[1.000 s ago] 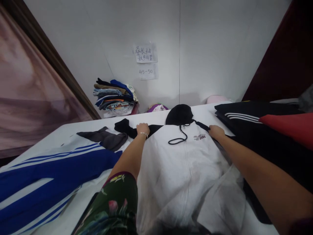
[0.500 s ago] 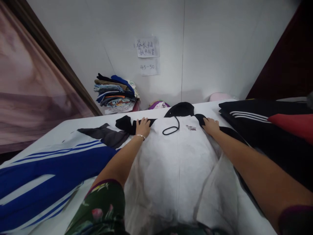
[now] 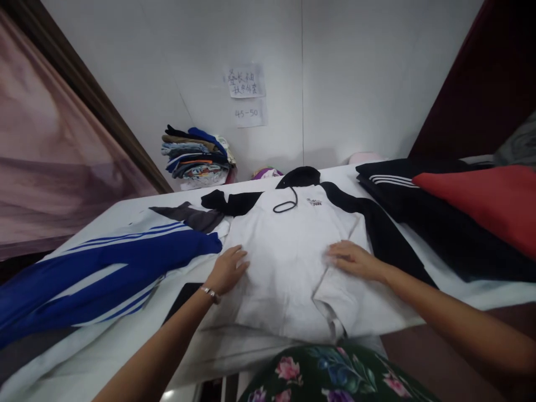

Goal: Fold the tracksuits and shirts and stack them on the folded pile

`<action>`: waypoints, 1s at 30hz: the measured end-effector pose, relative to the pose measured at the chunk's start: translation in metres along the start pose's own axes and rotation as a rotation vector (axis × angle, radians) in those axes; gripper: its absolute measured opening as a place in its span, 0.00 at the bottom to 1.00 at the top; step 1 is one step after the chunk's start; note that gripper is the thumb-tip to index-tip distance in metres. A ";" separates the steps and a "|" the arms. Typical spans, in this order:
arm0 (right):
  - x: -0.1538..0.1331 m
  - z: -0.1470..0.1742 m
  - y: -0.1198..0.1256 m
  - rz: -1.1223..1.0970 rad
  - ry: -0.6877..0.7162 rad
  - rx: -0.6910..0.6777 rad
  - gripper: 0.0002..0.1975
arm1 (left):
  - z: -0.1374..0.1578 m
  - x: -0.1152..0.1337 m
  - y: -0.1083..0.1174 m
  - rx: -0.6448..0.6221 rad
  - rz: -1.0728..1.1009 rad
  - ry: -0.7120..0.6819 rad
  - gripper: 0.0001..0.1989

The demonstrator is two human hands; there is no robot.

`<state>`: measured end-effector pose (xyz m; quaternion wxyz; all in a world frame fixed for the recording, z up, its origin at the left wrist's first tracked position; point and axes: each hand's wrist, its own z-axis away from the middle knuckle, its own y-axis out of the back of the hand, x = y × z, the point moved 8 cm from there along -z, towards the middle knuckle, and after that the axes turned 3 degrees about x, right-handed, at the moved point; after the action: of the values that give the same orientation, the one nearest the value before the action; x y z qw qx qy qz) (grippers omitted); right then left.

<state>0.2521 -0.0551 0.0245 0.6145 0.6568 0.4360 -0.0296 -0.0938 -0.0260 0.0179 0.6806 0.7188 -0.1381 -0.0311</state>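
A white hoodie [image 3: 285, 251] with black sleeves, a black hood and a dark drawstring lies front up on the white table, its hood toward the wall. My left hand [image 3: 228, 271] rests on the hoodie's left edge, fingers spread and nothing in them. On the other side, my right hand [image 3: 354, 259] lies on the white front with its fingers stretched out, the tips slightly blurred. Below it the cloth is creased and folded over near the hem. The right black sleeve [image 3: 377, 229] runs down beyond the right hand.
Blue and white striped garments [image 3: 125, 262] and a dark grey piece [image 3: 196, 216] lie at left. Black clothes [image 3: 439, 223] and a red garment [image 3: 489, 201] are at right. A stack of folded clothes [image 3: 199, 156] stands behind the table, near paper signs [image 3: 246, 84] on the wall.
Both hands have come back from the hoodie's shoulders to its lower body. The right sleeve now lies spread out to the side. The view has shifted somewhat.
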 end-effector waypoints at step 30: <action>0.048 0.212 0.031 -0.419 -0.893 0.560 0.28 | 0.088 -0.041 0.007 0.099 0.126 0.495 0.28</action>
<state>0.4060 -0.2016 -0.0299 0.5224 0.6179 0.2302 -0.5406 -0.1550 -0.1014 0.0125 0.6581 0.7271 -0.0130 0.1950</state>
